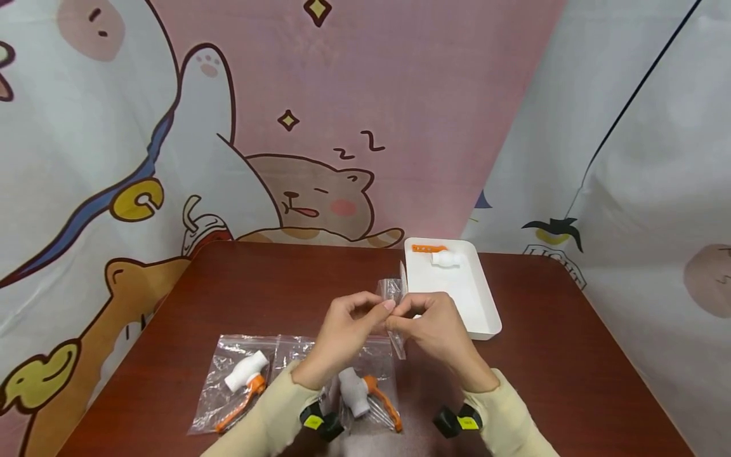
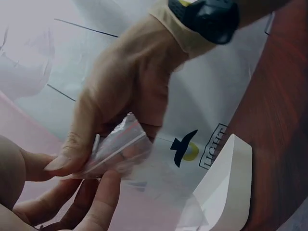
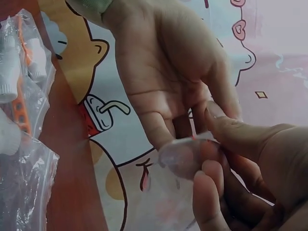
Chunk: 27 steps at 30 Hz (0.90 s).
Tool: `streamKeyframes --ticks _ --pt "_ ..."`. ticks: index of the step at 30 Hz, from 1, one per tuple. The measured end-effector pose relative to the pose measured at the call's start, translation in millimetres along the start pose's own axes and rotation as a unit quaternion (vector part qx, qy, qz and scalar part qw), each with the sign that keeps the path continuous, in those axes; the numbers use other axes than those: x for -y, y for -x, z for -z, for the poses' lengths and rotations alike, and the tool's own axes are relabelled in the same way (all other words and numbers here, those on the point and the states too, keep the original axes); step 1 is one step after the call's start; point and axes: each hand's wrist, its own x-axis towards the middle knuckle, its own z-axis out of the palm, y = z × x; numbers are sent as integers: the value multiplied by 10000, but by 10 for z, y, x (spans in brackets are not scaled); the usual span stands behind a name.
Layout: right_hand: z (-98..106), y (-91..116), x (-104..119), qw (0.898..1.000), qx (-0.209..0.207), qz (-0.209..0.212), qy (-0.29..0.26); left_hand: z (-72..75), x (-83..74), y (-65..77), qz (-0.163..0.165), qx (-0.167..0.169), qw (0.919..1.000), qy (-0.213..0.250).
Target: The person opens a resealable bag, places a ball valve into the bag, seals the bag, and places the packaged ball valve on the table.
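Observation:
Both hands meet above the middle of the table, in front of a white tray [image 1: 482,304]. My left hand [image 1: 351,327] pinches the edge of a small clear zip-lock bag [image 1: 391,291] between thumb and fingers. From the other side, my right hand [image 1: 436,324] pinches the same edge, its fingertips close to the left ones. In the left wrist view the bag [image 2: 122,149] shows a red line along its seal strip. Fingers cover part of the bag in every view, and I cannot tell whether its mouth is parted.
An orange strip with holes [image 1: 425,249] and a white plastic piece [image 1: 445,259] lie in the tray. Nearer, a clear bag [image 1: 208,381] holds a white piece and an orange part. Beside it, partly behind the left arm, are bagged similar pieces [image 1: 354,390].

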Motion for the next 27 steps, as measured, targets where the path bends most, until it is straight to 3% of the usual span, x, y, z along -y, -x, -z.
streamKeyframes --ticks 3,7,14,17,21,27 --pt "18 -22 -30 9992 246 -117 -288 39 2 -11 134 110 9997 162" --pt "46 -53 -72 9959 537 -326 -655 80 5 -23 73 281 9994 195" --pt "59 -62 -105 9948 561 -283 -799 92 24 -28 -497 240 9983 -199" --pt "46 -48 -103 9968 440 -118 -650 76 26 -22 -721 52 9964 -433" --pt "19 -24 -102 9990 150 405 -133 46 34 -9 -899 -222 9935 -666" --pt "-37 3 -111 9893 -332 1236 701 9 28 20 -1017 -622 9823 -1447"
